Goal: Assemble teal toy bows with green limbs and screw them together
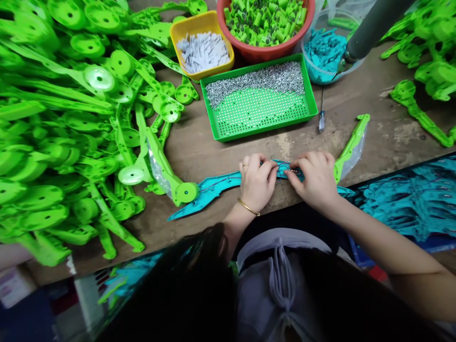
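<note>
A long blue plastic toy bow half (219, 185) lies across the table's front, with thin reddish wire running along its inside. My left hand (258, 183) is closed on its middle, thumb and fingertips pressed onto it. Close by on the right, my right hand (317, 180) pinches the same part near some small metal pieces that I cannot make out. A bright green limb with a clear panel (162, 166) joins the bow's left end at a round hub. On the right end, another green limb (352, 147) slants up, its base hidden behind my right hand.
Green limbs (85, 121) heap up at left. Behind the bow stand a green tray of screws (263, 130), a yellow bin of white pieces (178, 47), a red bowl of green cylinders (223, 28) and a tub of blue parts (306, 71). A screwdriver (322, 121) lies nearby.
</note>
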`<state>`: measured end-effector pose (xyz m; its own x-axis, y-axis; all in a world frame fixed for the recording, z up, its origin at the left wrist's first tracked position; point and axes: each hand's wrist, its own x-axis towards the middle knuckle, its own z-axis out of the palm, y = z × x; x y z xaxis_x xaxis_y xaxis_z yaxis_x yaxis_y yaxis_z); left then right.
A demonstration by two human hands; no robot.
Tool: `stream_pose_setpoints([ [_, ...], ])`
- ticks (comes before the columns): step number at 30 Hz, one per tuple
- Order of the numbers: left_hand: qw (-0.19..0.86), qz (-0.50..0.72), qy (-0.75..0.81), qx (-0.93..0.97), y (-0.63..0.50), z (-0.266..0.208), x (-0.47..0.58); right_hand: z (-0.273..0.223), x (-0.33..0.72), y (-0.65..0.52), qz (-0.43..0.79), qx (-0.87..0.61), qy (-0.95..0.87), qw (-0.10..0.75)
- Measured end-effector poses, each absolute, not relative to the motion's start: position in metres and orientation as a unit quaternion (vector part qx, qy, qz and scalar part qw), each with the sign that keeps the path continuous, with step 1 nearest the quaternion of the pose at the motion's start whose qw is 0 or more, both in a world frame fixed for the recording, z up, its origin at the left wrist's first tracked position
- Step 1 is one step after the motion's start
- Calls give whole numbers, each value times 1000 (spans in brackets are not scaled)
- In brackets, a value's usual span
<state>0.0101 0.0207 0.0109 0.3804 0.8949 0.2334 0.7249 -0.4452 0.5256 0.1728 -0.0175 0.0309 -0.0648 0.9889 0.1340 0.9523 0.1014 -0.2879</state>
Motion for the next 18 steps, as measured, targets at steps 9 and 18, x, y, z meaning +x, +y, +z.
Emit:
stream_pose_setpoints([
  [9, 164, 248, 497, 815, 20, 10, 12, 27, 165, -7, 114, -674, -711, 165],
  [18, 151, 261, 495, 815, 18, 7, 11, 31, 164, -17, 64, -665, -724, 173],
])
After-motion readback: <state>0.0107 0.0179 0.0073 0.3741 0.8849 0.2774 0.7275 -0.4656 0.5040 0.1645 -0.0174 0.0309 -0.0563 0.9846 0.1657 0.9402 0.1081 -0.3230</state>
